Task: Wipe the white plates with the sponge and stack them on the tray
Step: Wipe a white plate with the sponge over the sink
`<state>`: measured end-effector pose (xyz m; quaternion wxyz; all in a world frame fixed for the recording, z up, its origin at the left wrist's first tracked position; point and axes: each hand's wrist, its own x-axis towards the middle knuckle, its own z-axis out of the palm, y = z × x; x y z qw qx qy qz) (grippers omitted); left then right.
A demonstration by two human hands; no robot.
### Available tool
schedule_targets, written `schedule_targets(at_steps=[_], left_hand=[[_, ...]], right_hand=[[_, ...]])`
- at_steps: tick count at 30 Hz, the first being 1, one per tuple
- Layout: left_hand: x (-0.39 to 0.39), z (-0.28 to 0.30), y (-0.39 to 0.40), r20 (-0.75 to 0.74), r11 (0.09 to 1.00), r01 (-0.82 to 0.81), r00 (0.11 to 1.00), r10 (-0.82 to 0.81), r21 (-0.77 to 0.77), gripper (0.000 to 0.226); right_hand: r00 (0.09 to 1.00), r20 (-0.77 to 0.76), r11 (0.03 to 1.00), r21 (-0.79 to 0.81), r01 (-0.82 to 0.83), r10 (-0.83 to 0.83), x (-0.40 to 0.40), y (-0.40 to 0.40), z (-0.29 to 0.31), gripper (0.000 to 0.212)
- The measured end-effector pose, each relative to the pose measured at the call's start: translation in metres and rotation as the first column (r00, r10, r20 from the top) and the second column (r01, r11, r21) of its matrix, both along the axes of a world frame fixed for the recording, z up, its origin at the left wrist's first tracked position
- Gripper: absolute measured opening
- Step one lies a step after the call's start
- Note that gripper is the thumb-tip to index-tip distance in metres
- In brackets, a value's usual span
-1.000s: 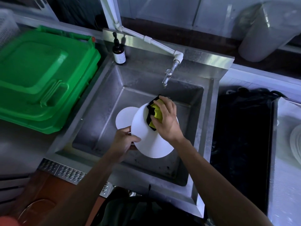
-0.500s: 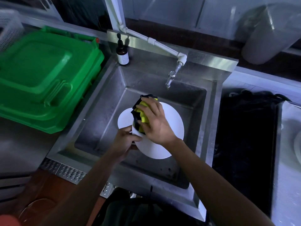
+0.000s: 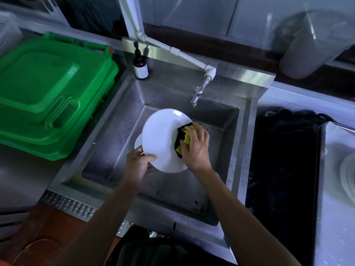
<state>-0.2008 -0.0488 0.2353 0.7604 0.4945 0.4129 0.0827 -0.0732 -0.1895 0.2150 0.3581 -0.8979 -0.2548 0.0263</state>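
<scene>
Over the steel sink my left hand grips the lower left rim of a white plate, which is tilted up toward me. My right hand presses a yellow and black sponge against the plate's right side. A second white plate peeks out behind the held one, low in the basin. At the far right edge a stack of white plates rests on a pale tray.
A tap on a white pipe hangs over the basin's back. A brown pump bottle stands on the sink's back left corner. Green plastic bin lids lie left of the sink, and a black tray sits to its right.
My right hand slid the sponge from the plate's left edge across to its right side. The plate has turned, its face now more to the left.
</scene>
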Motion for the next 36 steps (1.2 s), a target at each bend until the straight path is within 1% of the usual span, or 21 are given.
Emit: schedule_targets(at_steps=[4, 7, 11, 15, 17, 20, 21, 25, 28, 30, 32, 36], left_hand=[[0.004, 0.004, -0.004, 0.033, 0.999, -0.037, 0.999, 0.037, -0.023, 0.047], [0.007, 0.006, -0.007, 0.031, 0.997, -0.068, 0.997, 0.069, -0.035, 0.049], [0.014, 0.005, -0.007, -0.015, 0.993, -0.111, 0.994, 0.111, -0.029, 0.042], [0.013, 0.003, -0.006, -0.029, 0.994, -0.098, 0.995, 0.097, -0.041, 0.036], [0.013, 0.004, -0.007, -0.005, 0.994, -0.094, 0.996, 0.094, -0.061, 0.037], [0.011, 0.008, -0.008, 0.044, 0.99, -0.122, 0.991, 0.126, -0.077, 0.054], [0.011, 0.007, -0.008, 0.044, 0.99, -0.119, 0.991, 0.123, -0.075, 0.055], [0.008, 0.003, -0.006, 0.039, 0.992, -0.114, 0.992, 0.117, -0.061, 0.046], [0.008, 0.005, -0.006, 0.049, 0.994, -0.096, 0.994, 0.099, -0.049, 0.051], [0.008, 0.008, -0.005, 0.054, 0.997, -0.067, 0.996, 0.068, -0.033, 0.047], [0.007, 0.01, -0.002, 0.049, 1.0, -0.027, 0.998, 0.027, 0.002, 0.042], [0.006, 0.017, 0.005, 0.032, 0.994, 0.068, 0.997, -0.071, 0.09, 0.045]], right_hand=[[0.999, -0.047, 0.999, 0.025, 0.022, -0.021, -0.023, -0.002, -0.006, 0.045], [0.996, -0.085, 0.997, 0.076, 0.025, -0.018, -0.04, 0.003, -0.004, 0.045], [0.992, -0.126, 0.988, 0.152, -0.005, 0.025, -0.061, 0.01, 0.002, 0.046], [0.993, -0.112, 0.99, 0.142, -0.01, 0.026, -0.069, 0.009, 0.004, 0.051], [0.987, -0.161, 0.989, 0.142, 0.04, -0.017, -0.067, 0.007, 0.004, 0.057], [0.952, -0.281, 0.971, 0.165, 0.172, -0.121, -0.06, 0.001, 0.006, 0.073], [0.935, -0.322, 0.96, 0.179, 0.214, -0.149, -0.058, -0.001, 0.006, 0.079], [0.902, -0.381, 0.943, 0.175, 0.284, -0.202, -0.043, -0.013, 0.005, 0.089], [0.887, -0.416, 0.94, 0.173, 0.293, -0.2, -0.031, -0.019, 0.002, 0.091], [0.894, -0.409, 0.946, 0.172, 0.273, -0.184, -0.024, -0.021, 0.0, 0.091], [0.903, -0.394, 0.952, 0.168, 0.255, -0.172, -0.018, -0.023, -0.001, 0.09], [0.902, -0.406, 0.956, 0.176, 0.233, -0.145, -0.003, -0.029, -0.002, 0.082]])
